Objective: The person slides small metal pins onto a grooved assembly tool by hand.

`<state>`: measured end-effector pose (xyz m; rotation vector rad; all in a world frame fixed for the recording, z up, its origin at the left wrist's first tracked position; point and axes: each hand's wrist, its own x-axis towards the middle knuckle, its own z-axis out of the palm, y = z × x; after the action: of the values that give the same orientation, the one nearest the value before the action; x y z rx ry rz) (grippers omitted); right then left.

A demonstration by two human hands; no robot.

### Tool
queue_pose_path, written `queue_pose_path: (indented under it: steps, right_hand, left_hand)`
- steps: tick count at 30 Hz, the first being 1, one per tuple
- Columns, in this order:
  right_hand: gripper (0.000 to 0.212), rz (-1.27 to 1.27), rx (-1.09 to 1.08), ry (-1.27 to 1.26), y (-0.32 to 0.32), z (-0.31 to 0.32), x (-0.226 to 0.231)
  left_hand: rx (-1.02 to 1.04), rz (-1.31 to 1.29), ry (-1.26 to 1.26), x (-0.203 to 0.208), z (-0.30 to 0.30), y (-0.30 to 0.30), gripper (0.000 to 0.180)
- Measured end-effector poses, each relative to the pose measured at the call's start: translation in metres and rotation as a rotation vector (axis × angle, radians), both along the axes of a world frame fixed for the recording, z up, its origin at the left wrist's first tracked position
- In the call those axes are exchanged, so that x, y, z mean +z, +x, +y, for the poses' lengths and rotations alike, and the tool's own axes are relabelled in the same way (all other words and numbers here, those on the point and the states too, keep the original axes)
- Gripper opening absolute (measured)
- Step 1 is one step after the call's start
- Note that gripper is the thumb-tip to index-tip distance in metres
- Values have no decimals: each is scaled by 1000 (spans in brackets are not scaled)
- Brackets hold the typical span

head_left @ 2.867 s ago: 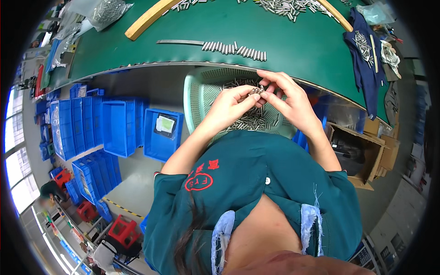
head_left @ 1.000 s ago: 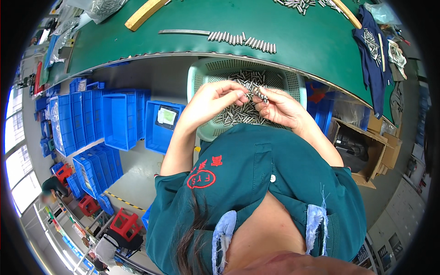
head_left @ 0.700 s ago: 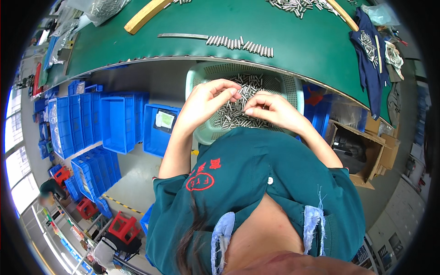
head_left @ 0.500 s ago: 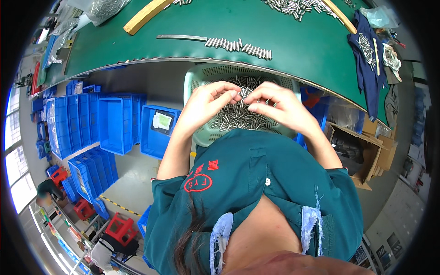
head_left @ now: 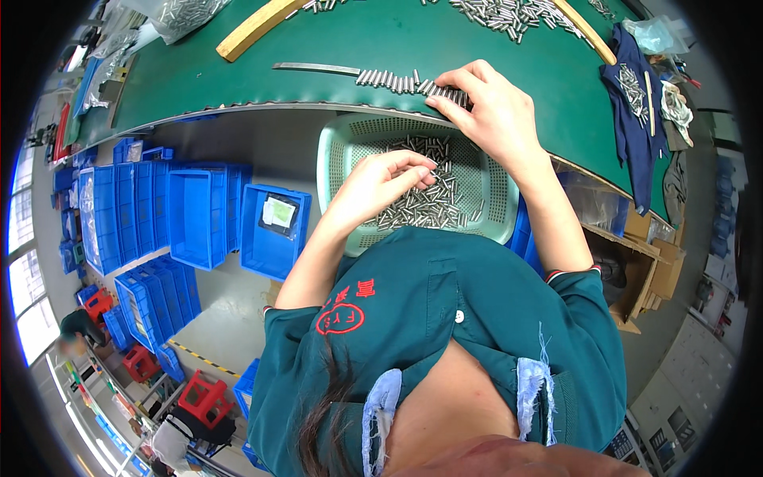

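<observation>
A big green tabletop (head_left: 358,48) curves across the top. On the floor to the left stand many blue bins (head_left: 159,222). A pale green basket (head_left: 338,159) with little holes sits just under the tabletop's edge, in front of the person. Inside the basket lies a heap of small shiny metal pins (head_left: 433,203).

A long yellow wooden strip (head_left: 254,28) lies on the tabletop, up and to the left. Near the edge is a thin flat metal bar (head_left: 318,68), and a neat row of pins (head_left: 397,81) lies side by side next to it.

The right hand (head_left: 493,111) rests on the tabletop, fingers spread flat, with the fingertips pressing on the right end of the row. The left hand (head_left: 381,179) hangs over the basket, fingers curled in together. I cannot tell if it holds any pins.
</observation>
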<state>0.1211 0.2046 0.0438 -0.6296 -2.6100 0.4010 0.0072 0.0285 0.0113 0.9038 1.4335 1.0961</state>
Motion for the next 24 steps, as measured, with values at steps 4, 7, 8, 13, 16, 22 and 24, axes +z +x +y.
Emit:
queue_pose_path:
  steps: [4, 7, 8, 13, 16, 22, 24]
  right_hand:
    - [25, 16, 8, -3, 3, 2, 1]
    - [24, 2, 0, -39, 12, 7, 4]
    - [23, -9, 10, -59, 15, 8, 5]
    - [20, -43, 92, -100, 29, 5, 9]
    - [20, -60, 107, -132, 34, -1, 12]
    - [22, -64, 171, -201, 43, 3, 18]
    - [23, -53, 184, -252, 44, 5, 17]
  left_hand:
    - [-20, -75, 5, -3, 10, 1, 26]
    - [-5, -248, -9, 1, 21, 1, 33]
    - [-5, -249, -8, 1, 25, 1, 33]
    - [84, -799, -57, 0, 49, 0, 42]
    - [96, -903, -106, 5, 56, 3, 38]
    - [69, -755, -121, 8, 57, 8, 38]
    - [73, -706, -88, 9, 57, 11, 40]
